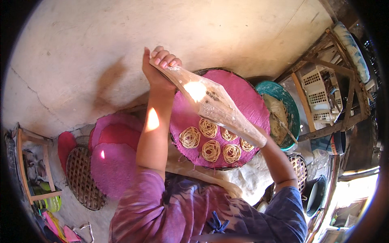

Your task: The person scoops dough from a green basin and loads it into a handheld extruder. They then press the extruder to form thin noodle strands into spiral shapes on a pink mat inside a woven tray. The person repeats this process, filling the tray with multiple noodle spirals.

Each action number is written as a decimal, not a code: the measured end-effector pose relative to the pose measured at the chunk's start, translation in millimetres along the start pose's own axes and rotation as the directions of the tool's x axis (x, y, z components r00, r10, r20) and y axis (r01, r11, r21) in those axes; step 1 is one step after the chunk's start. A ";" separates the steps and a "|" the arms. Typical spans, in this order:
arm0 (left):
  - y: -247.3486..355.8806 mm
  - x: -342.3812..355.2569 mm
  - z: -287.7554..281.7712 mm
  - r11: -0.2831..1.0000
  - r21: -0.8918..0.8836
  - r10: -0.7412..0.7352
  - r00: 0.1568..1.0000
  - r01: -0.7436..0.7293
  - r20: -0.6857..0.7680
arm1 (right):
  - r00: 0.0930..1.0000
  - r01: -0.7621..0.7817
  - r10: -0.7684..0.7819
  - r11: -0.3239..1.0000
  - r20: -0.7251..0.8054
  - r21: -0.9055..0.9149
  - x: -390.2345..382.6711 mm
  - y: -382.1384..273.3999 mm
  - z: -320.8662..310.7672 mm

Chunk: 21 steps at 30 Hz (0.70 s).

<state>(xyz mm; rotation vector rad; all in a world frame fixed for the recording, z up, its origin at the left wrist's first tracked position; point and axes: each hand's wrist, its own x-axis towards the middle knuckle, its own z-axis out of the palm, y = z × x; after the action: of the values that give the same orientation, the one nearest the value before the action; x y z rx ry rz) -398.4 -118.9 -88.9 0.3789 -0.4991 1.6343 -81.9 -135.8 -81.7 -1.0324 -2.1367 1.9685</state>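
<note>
Raised over the work, a long pale wooden lever [219, 106], wide in the middle and narrower at its ends, slants from upper left to lower right. My left hand [164, 58] is closed round its upper end. At the lower end my right hand [262, 131] is mostly covered by the wood, so its fingers cannot be seen. Beneath lies a round tray lined with pink cloth [239, 87]. Several flat coils of pale noodle strands [210, 151] rest on the cloth's near half. The lever hides part of the tray, and whatever is under it.
A green basin [299, 117] holding pale dough and a stick stands right of the tray. Round pink cloths [111, 166] and a woven tray [81, 182] lie at left. A wooden frame [304, 101] with a white plastic basket [318, 95] leans at right. A wall [121, 32] rises behind.
</note>
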 end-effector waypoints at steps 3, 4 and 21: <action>11.9 -3.8 16.4 0.969 0.235 0.081 0.997 -0.076 -0.011 | 0.977 -0.176 0.153 0.972 0.151 0.155 -2.1 -32.8 -13.5; 13.2 -7.4 15.6 0.943 0.325 0.106 0.989 -0.066 -0.106 | 0.978 -0.071 0.041 0.988 0.203 0.140 -2.1 -37.1 -16.5; 23.1 -21.5 11.3 0.898 0.399 0.332 0.881 -0.186 -0.337 | 0.981 -0.175 0.149 0.955 -0.123 -0.240 16.5 -84.2 7.2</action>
<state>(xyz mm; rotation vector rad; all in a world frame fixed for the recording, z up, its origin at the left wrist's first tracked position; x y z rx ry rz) -419.1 -144.9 -92.8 0.2371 0.0666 2.0153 -133.9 -130.6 -13.3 -1.3587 -2.3546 1.6905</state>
